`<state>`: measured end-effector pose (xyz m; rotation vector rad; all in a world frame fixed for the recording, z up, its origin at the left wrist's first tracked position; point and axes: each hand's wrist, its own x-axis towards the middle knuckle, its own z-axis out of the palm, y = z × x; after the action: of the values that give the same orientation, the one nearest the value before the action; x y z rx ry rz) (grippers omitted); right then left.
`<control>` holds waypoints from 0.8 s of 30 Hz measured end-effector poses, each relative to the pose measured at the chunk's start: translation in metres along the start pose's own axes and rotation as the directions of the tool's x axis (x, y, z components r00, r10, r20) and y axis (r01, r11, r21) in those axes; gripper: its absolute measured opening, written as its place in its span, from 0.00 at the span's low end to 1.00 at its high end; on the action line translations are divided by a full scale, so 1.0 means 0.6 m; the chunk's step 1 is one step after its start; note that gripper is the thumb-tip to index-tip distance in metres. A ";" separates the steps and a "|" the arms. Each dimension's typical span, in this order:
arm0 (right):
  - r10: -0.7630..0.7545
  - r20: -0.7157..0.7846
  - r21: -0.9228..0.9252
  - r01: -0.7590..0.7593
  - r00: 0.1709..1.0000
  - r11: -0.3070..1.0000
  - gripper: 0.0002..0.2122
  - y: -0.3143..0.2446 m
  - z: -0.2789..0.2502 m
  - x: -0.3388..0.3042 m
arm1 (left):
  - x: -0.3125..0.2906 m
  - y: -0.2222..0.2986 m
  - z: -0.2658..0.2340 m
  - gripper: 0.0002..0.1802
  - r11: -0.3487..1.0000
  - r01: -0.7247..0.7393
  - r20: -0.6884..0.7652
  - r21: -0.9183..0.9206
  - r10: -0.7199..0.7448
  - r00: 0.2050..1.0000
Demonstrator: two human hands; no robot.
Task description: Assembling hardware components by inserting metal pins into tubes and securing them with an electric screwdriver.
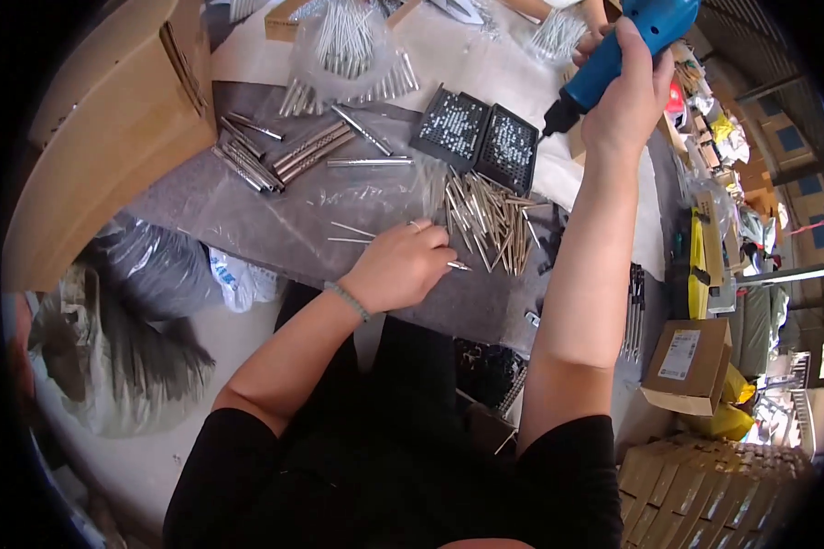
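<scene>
My left hand (401, 267) is closed low over the near part of the table. A slim silver metal piece with a pointed end (459, 265) pokes out on its right side. Two thin pale rods (350, 234) show on its left; whether the hand grips them I cannot tell. Up at the right, my right hand (627, 96) is wrapped round a blue electric screwdriver (604, 73), its black nose aimed down and left. Between the hands lie a loose pile of slim gold-and-silver metal rods (493, 222) and an open black case (477, 163) filled with small pale pieces.
Metal tubes (313, 154) lie left of the case on the grey table (201, 197). Behind them stands a clear bag of white-tipped rods (346, 46). A large cardboard box (110, 137) borders the left side. At the back right, another person's hand (595, 16) shows.
</scene>
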<state>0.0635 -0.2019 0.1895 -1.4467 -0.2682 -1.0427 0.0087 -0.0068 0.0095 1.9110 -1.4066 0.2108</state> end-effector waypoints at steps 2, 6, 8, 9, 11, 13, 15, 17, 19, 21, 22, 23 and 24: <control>0.015 -0.024 0.000 -0.015 1.000 1.000 0.13 0.016 0.000 -0.015 | 0.000 -0.007 0.003 0.07 1.000 0.011 0.004 -0.004 -0.011 1.000; 0.079 0.009 0.117 -0.079 0.997 0.990 0.14 0.053 -0.010 -0.033 | -0.005 -0.006 0.009 0.03 0.999 0.019 -0.016 0.028 -0.018 1.000; 0.235 0.070 0.156 -0.243 0.970 0.957 0.13 0.071 -0.019 -0.036 | -0.008 -0.002 0.010 0.03 0.999 0.017 -0.004 0.036 -0.017 1.000; 0.237 0.070 0.154 -0.245 0.969 0.957 0.13 0.079 -0.024 -0.041 | -0.008 -0.002 0.010 0.02 0.999 0.012 0.004 0.049 -0.012 1.000; 0.300 0.199 0.013 -0.309 0.933 0.951 0.16 0.086 -0.020 -0.049 | -0.010 -0.003 0.012 0.02 0.999 0.005 0.020 0.052 -0.006 1.000; 0.313 0.221 0.115 -0.344 0.924 0.932 0.22 0.091 -0.011 -0.053 | -0.007 -0.006 0.009 0.02 0.999 -0.001 0.037 0.051 -0.001 0.999; 0.172 0.172 0.194 -0.205 0.970 0.959 0.27 0.097 -0.002 -0.053 | 0.004 -0.007 -0.001 0.09 0.997 -0.018 0.135 0.078 0.008 0.991; 0.149 0.153 0.120 -0.168 0.977 0.979 0.28 0.107 -0.003 -0.049 | 0.008 -0.014 -0.003 0.09 0.997 -0.008 0.123 0.082 -0.002 0.992; 0.207 0.217 0.051 -0.223 0.954 0.974 0.28 0.120 -0.011 -0.039 | 0.011 -0.021 -0.002 0.09 0.996 0.002 0.109 0.086 -0.011 0.994; 0.210 0.223 0.008 -0.217 0.952 0.976 0.27 0.132 -0.014 -0.037 | 0.011 -0.029 -0.001 0.09 0.997 0.020 0.066 0.076 -0.025 0.998; 0.232 0.212 0.112 -0.259 0.949 0.959 0.26 0.140 -0.010 -0.039 | 0.010 -0.031 0.001 0.09 0.997 0.021 0.066 0.073 -0.025 0.998; 0.255 0.204 0.215 -0.297 0.945 0.930 0.26 0.148 -0.006 -0.041 | 0.010 -0.031 0.001 0.10 0.997 0.029 0.058 0.069 -0.033 0.998; 0.178 0.195 0.121 -0.204 0.964 0.971 0.23 0.156 0.000 -0.047 | 0.010 -0.031 0.002 0.10 0.997 0.037 0.050 0.064 -0.040 0.998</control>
<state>0.1137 -0.2092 0.1062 -1.4118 -0.3206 -0.7208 0.0269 -0.0099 0.0035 2.0066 -1.4107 0.1907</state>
